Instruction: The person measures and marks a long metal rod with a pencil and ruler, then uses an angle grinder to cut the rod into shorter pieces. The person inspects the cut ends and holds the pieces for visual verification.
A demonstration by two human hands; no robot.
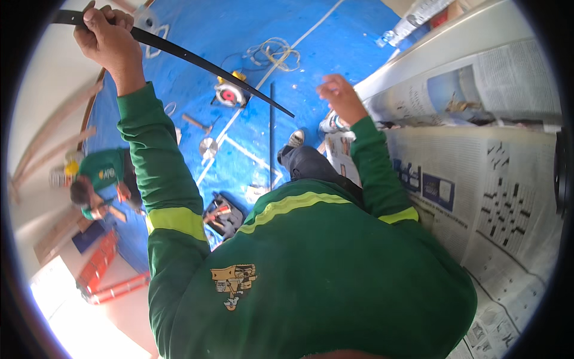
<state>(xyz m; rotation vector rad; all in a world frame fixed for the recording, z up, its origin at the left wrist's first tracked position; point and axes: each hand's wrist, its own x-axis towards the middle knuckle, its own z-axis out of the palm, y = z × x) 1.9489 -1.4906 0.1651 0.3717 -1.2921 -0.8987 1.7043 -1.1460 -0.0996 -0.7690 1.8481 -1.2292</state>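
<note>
My left hand (110, 45) is raised at the upper left, its fingers wrapped round a long, flat black strip (191, 58) with small holes along it. From that grip the strip slants down to the right and narrows toward a free end over the blue floor. My right hand (341, 99) is held up to the right of that end, apart from it. Its fingers are a little blurred but look apart, and nothing shows in them. On the floor below lies a second dark strip (272, 134).
A circular saw (229, 94), a coiled cable (272, 54), a hammer (196, 123), a round saw blade (208, 148) and a tool case (223, 215) lie on the blue floor covering (329, 48). Newspaper (454, 173) covers the right side. A co-worker (101, 170) crouches left, near an orange ladder (100, 263).
</note>
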